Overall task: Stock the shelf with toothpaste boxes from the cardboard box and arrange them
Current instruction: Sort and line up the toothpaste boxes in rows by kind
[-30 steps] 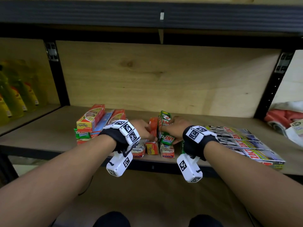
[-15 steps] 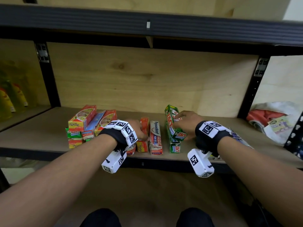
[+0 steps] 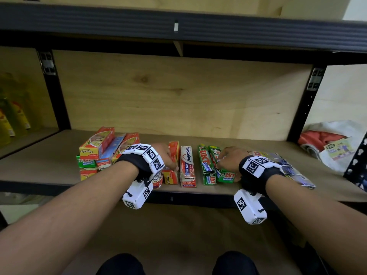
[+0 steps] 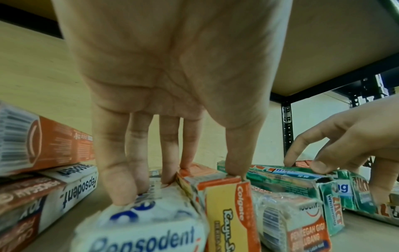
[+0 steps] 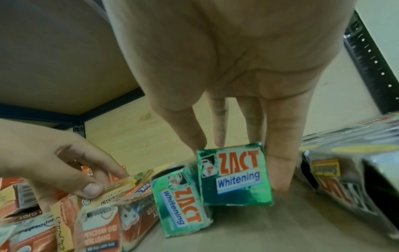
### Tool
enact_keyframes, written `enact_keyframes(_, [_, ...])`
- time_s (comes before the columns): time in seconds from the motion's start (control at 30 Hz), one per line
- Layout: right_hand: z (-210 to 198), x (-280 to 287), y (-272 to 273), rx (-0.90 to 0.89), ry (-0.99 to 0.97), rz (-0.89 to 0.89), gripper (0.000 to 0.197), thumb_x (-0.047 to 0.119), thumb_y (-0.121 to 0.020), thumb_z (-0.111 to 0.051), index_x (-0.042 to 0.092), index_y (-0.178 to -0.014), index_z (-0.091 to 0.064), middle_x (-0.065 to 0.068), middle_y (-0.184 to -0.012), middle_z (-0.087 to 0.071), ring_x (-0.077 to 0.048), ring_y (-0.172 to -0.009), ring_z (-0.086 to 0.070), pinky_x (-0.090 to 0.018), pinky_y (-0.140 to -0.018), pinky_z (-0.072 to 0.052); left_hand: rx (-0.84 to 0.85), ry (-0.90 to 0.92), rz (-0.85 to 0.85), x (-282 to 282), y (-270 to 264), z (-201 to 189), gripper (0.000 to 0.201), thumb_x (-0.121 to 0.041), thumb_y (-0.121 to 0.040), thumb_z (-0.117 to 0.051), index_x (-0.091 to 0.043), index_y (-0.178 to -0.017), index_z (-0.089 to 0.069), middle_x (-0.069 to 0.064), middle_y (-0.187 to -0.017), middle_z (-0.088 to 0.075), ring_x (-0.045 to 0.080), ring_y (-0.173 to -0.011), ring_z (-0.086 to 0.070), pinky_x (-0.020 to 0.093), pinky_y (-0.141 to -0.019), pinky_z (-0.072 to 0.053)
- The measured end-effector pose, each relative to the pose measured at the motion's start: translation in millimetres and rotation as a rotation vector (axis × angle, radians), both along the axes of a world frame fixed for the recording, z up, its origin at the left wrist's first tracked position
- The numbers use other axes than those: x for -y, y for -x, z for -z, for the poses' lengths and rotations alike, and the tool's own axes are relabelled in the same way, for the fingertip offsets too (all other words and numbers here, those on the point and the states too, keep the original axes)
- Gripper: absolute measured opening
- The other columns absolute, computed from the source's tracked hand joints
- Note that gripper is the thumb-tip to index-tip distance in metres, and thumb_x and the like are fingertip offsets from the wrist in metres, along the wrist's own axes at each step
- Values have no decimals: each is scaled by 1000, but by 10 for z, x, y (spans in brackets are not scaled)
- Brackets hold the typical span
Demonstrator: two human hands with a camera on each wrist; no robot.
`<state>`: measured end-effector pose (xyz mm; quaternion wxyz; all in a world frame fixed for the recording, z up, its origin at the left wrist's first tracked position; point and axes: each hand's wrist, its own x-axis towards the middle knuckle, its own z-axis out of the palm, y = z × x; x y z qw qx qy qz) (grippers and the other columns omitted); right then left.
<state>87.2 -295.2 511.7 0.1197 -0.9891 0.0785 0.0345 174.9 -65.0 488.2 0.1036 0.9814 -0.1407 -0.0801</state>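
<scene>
Toothpaste boxes lie in a row at the front of the wooden shelf (image 3: 49, 155). My left hand (image 3: 168, 155) pinches the orange Colgate box (image 4: 226, 213) between thumb and index finger, while its outer fingers touch the white Pepsodent box (image 4: 146, 226) beside it. Another Pepsodent box (image 3: 187, 166) lies between my hands. My right hand (image 3: 228, 157) holds the right green Zact box (image 5: 235, 177) between thumb and fingers; a second Zact box (image 5: 181, 204) lies against its left side.
A stack of orange, blue and green boxes (image 3: 97, 143) sits at the left. Flat dark Zact boxes (image 3: 288, 167) lie to the right of my right hand. Yellow bottles (image 3: 12, 120) fill the left bay. A white bag (image 3: 327, 139) lies past the right upright.
My right hand has carried the green Zact boxes to the right, away from the orange box, and laid them lower on the shelf. A Pepsodent box now shows in the gap. My left hand stayed.
</scene>
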Motion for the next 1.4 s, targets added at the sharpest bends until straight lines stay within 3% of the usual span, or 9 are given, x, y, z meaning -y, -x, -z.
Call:
enact_keyframes(0.17, [75, -7, -26, -39, 38, 6, 41, 27, -96, -55, 1, -127, -61, -16, -129, -62, -28, -112, -65, -35, -91, -57, -6, 10, -9, 0, 52, -33, 49, -60, -70, -75, -20, -87, -53, 0, -93, -47, 17, -77, -41, 25, -57, -30])
enact_keyframes(0.3, [73, -43, -30, -50, 54, 10, 39, 26, -99, -49, 5, -129, -60, -12, -131, -61, -25, -115, -63, -36, -96, -54, -9, 51, 16, -9, 160, -89, 53, -51, -79, -74, -15, -117, -69, 3, -124, -65, 16, -91, -54, 26, -77, -43])
enact_keyframes(0.43, [32, -162, -67, 14, 63, 20, 36, 25, -95, -52, 10, -127, -57, -10, -124, -63, -26, -108, -64, -38, -94, -55, -17, 194, -16, -34, 233, -103, 47, -40, -80, -77, -16, -120, -69, -4, -96, -68, 9, -67, -57, 22, -64, -49])
enact_keyframes(0.57, [-13, -436, -118, 125, 88, -50, 33, 22, -91, -56, 15, -123, -58, -9, -117, -63, -26, -98, -66, -38, -85, -59, -75, 322, -93, -72, 239, -91, 42, -34, -78, -78, -19, -116, -72, 1, -101, -69, 21, -91, -67, 39, -86, -59])
enact_keyframes(0.8, [132, -826, -334, 64, 101, -143, 35, 28, -94, -56, 12, -125, -63, -8, -124, -64, -25, -105, -66, -34, -89, -56, -264, 650, -261, -246, 155, -89, 32, -13, -80, -79, -20, -110, -71, 4, -100, -66, 25, -98, -66, 44, -84, -59])
enact_keyframes(0.87, [205, -882, -400, 35, 111, -146, 40, 37, -90, -57, 16, -124, -63, -6, -121, -64, -24, -102, -64, -30, -80, -53, -320, 705, -278, -296, 108, -59, 39, -11, -76, -81, -21, -112, -71, 3, -112, -65, 26, -108, -62, 44, -83, -59])
enact_keyframes(0.97, [335, -947, -523, -3, 129, -133, 34, 46, -85, -56, 17, -100, -66, -2, -93, -64, -17, -69, -57, -25, -58, -45, -375, 802, -320, -342, 79, -47, 37, -6, -75, -81, -22, -107, -72, 10, -123, -63, 33, -114, -60, 47, -78, -60])
enact_keyframes(1.07, [368, -982, -551, 5, 149, -108, 36, 47, -85, -58, 17, -103, -66, -4, -98, -65, -24, -79, -60, -31, -72, -52, -411, 853, -319, -359, 83, -37, 36, -2, -81, -75, -18, -112, -69, 14, -123, -63, 35, -112, -62, 46, -75, -61])
enact_keyframes(1.4, [300, -871, -459, 42, -18, -77, 50, 34, -84, -67, 15, -130, -58, -7, -127, -61, -25, -108, -64, -32, -89, -56, -430, 1002, -357, -419, 135, 21, 29, 0, -83, -72, -20, -104, -70, 14, -120, -65, 36, -113, -62, 49, -79, -60])
